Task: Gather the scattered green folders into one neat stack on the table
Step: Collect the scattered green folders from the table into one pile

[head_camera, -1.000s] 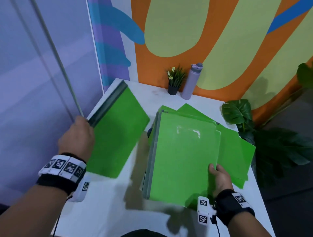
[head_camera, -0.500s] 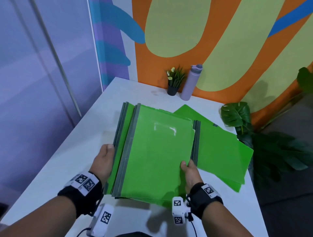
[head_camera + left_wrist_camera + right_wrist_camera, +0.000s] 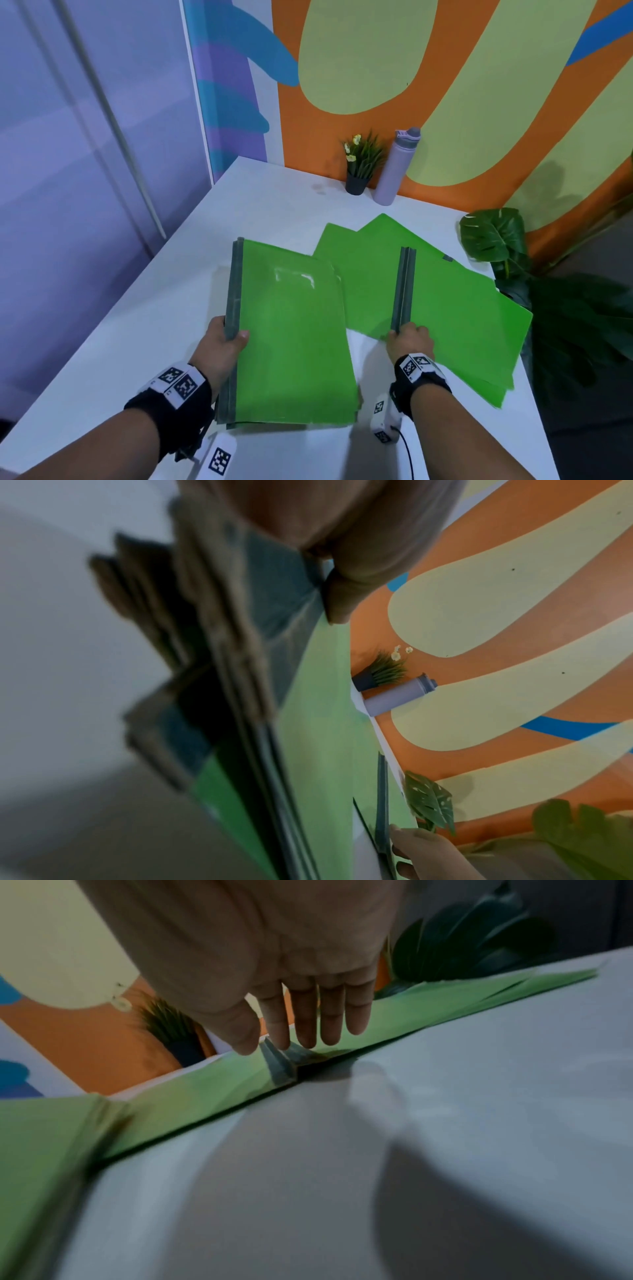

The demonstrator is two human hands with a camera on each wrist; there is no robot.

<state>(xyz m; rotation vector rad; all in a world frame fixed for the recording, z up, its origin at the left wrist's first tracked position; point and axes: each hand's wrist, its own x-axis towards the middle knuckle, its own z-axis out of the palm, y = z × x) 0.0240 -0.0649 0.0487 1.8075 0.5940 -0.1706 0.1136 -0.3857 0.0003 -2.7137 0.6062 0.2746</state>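
A stack of green folders (image 3: 294,346) with grey spines lies on the near middle of the white table (image 3: 147,329). My left hand (image 3: 233,337) grips the stack's left spine edge, thumb on top. The left wrist view shows that thumb (image 3: 342,593) pressed on the stack (image 3: 308,723). More green folders (image 3: 452,308) lie fanned out to the right, one with a raised grey spine (image 3: 404,284). My right hand (image 3: 406,334) is at that spine's near end. In the right wrist view the hand (image 3: 263,1042) pinches the spine (image 3: 279,1066) between thumb and forefinger.
A small potted plant (image 3: 358,168) and a lilac bottle (image 3: 394,171) stand at the table's far edge against the painted wall. A large leafy plant (image 3: 493,236) crowds the table's right edge. Bare tabletop lies to the left of the stack.
The folder from my left hand has joined the stack, which shifted left. My right hand let go of the stack and moved right to the spine of the fanned folders.
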